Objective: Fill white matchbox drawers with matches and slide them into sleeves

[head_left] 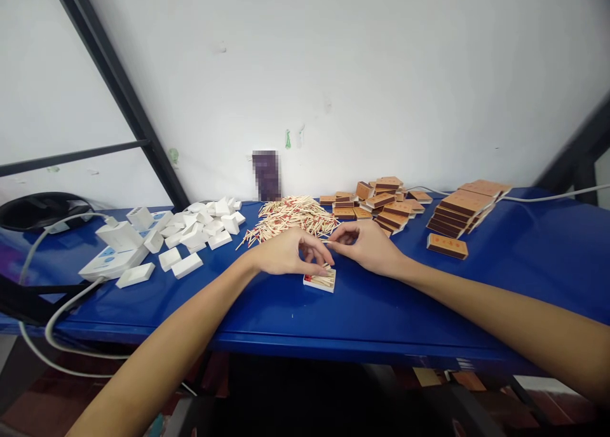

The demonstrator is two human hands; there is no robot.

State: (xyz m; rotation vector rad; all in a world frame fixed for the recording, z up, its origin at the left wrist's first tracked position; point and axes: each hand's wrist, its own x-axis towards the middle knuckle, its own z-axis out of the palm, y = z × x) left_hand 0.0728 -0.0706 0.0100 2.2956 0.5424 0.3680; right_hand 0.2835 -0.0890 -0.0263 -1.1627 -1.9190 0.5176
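Note:
A small white matchbox tray [320,286] holding red-tipped matches lies on the blue table in front of me. Over its far edge my left hand [298,251] is curled, thumb and fingers closing on a few matches at the tray. To the right and slightly farther back, my right hand [365,246] pinches a matchstick [326,241] between thumb and forefinger, its end pointing left. Just behind both hands spreads a loose heap of matches [298,216]. The curled fingers partly hide the tray's contents.
White empty trays [195,227] lie heaped at left, beside a white power strip [112,259] with cables. Brown matchbox sleeves [388,205] are piled behind my right hand. Farther right stand stacked matchboxes [464,205], a single one [447,246] before them. The table's front edge [333,345] runs nearby.

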